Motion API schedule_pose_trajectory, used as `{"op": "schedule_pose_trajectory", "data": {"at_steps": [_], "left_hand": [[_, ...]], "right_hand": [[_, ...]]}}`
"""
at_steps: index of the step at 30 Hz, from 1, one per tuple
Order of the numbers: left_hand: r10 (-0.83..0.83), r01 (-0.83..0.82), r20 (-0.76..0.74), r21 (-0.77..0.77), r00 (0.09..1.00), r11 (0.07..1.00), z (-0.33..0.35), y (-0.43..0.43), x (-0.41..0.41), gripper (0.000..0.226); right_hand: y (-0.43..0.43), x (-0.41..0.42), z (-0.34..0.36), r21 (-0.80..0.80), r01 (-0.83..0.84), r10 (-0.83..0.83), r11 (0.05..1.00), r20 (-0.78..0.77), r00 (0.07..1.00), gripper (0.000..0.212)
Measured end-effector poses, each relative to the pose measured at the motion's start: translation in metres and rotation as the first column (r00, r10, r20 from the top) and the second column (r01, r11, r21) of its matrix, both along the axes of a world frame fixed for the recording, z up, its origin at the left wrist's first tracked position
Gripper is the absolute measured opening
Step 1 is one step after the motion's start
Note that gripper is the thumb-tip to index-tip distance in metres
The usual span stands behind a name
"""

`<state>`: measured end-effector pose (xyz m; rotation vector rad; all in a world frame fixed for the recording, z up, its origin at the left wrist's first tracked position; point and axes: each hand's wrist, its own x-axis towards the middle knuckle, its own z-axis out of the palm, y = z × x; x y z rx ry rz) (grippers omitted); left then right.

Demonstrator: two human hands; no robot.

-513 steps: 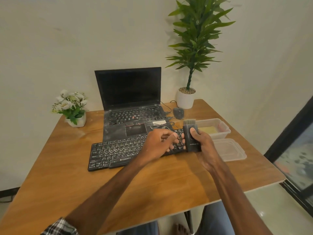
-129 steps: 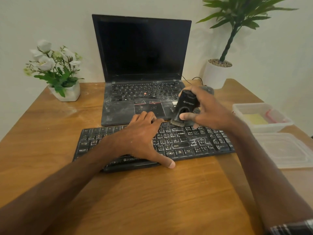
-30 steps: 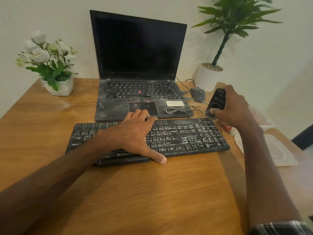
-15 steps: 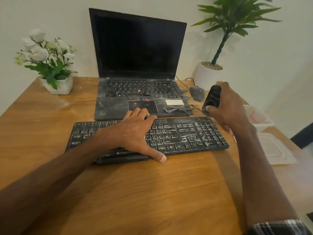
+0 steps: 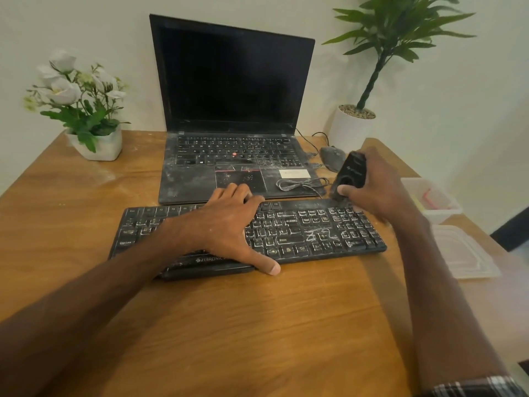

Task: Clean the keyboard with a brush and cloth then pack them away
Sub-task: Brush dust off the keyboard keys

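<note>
A dusty black keyboard (image 5: 300,233) lies across the wooden desk (image 5: 257,325), just in front of an open laptop (image 5: 232,110). The left hand (image 5: 226,227) rests flat on the keyboard's middle, fingers relaxed and thumb at the near edge. The right hand (image 5: 380,190) curls round a black brush (image 5: 350,174), its bristle end down at the keyboard's far right corner. A clear plastic container (image 5: 440,202) and its lid (image 5: 463,253) sit at the desk's right edge.

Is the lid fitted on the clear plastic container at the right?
No, the flat clear plastic lid lies on the brown wooden table beside the open rectangular clear plastic container.
</note>
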<state>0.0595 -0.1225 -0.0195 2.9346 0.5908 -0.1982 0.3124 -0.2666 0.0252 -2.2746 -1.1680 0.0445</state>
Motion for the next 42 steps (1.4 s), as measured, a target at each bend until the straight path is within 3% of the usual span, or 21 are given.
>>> {"op": "schedule_pose_trajectory", "data": {"at_steps": [3,4,7,9,12,15,20,28,32,36,40,42], "left_hand": [[-0.002,0.002,-0.006,0.001,1.000,1.000,0.000,0.000,0.000,0.147],[0.000,0.000,-0.008,-0.001,1.000,1.000,0.000,-0.001,0.000,0.147],[0.002,-0.002,-0.001,-0.007,1.000,1.000,-0.001,0.000,0.000,0.148],[0.000,0.000,-0.002,-0.009,1.000,1.000,-0.001,0.002,0.000,0.149],[-0.004,0.004,-0.002,-0.005,1.000,1.000,-0.002,0.001,0.000,0.148],[-0.005,0.005,0.001,-0.011,1.000,1.000,0.000,-0.001,0.000,0.145],[-0.012,0.012,0.004,0.000,1.000,1.000,0.001,0.000,0.001,0.144],[-0.006,0.006,0.001,0.013,1.000,1.000,-0.001,0.000,0.002,0.145],[-0.001,0.001,0.006,0.000,1.000,1.000,0.000,-0.001,0.001,0.145],[0.002,-0.002,0.001,0.000,1.000,1.000,0.001,-0.003,0.000,0.145],[0.000,0.000,0.003,0.007,1.000,1.000,0.001,-0.003,0.000,0.144],[0.000,0.000,0.002,0.009,1.000,1.000,0.001,-0.002,0.000,0.144]], "right_hand": [[0.001,-0.003,0.001,0.129,-0.055,0.088,0.990,-0.270,0.959,0.066],[0.000,-0.004,0.004,0.150,-0.025,0.063,0.988,-0.256,0.965,0.065],[-0.005,0.000,0.006,0.112,0.109,-0.114,0.988,0.033,0.993,0.069],[-0.004,-0.002,0.004,0.093,0.108,-0.117,0.990,0.098,0.988,0.069],[0.003,-0.008,-0.003,0.039,-0.047,0.049,0.998,-0.047,0.998,0.070],[0.003,-0.010,-0.001,0.147,-0.065,0.099,0.987,-0.233,0.968,0.069],[-0.020,0.003,0.004,0.145,0.087,-0.088,0.986,-0.002,0.996,0.069],[-0.030,0.000,-0.010,0.048,0.148,-0.153,0.988,0.142,0.978,0.062],[-0.025,-0.010,-0.014,0.021,0.086,-0.089,0.996,0.147,0.985,0.060],[-0.031,-0.002,-0.001,0.042,0.074,-0.070,0.996,-0.084,0.994,0.061],[-0.036,0.000,-0.003,0.039,0.177,-0.180,0.983,0.065,0.982,0.065],[-0.031,-0.010,-0.015,0.060,0.152,-0.158,0.987,0.116,0.981,0.061]]}}
